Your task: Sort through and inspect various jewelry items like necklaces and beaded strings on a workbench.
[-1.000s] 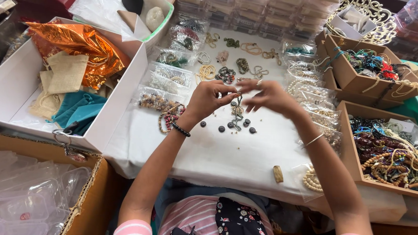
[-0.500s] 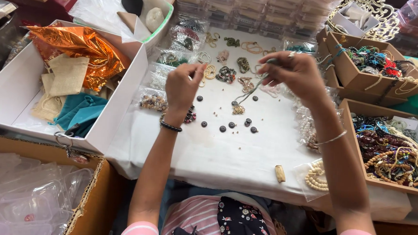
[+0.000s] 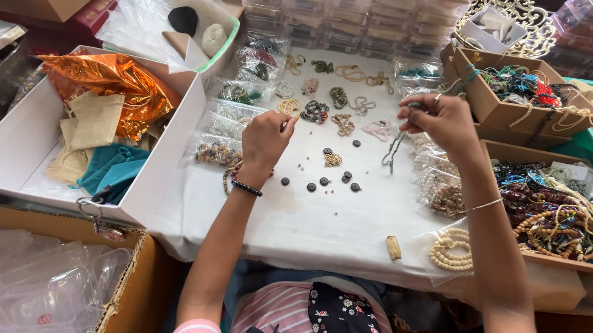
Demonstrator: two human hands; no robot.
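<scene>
My right hand [image 3: 436, 119] is raised over the right side of the white cloth [image 3: 320, 233]. It pinches the top of a thin dark beaded strand [image 3: 393, 152] that hangs down from the fingers. My left hand [image 3: 264, 140] hovers above the cloth's left part with its fingertips pinched together, and anything between them is too small to see. It wears a dark bead bracelet at the wrist. Between the hands, several dark round beads [image 3: 322, 180] and a small gold cluster [image 3: 333, 159] lie loose on the cloth.
A white box [image 3: 172, 142] at left holds orange foil, beige pouches and teal cloth. Cardboard boxes [image 3: 502, 114] of bracelets stand at right. Clear bead packets [image 3: 226, 121] and small ornaments line the back. A bagged cream bracelet [image 3: 451, 251] lies near the front edge.
My hands, together over the loose beads a second ago, have parted. The right hand has lifted the strand up and to the right. The left has drawn back to the left.
</scene>
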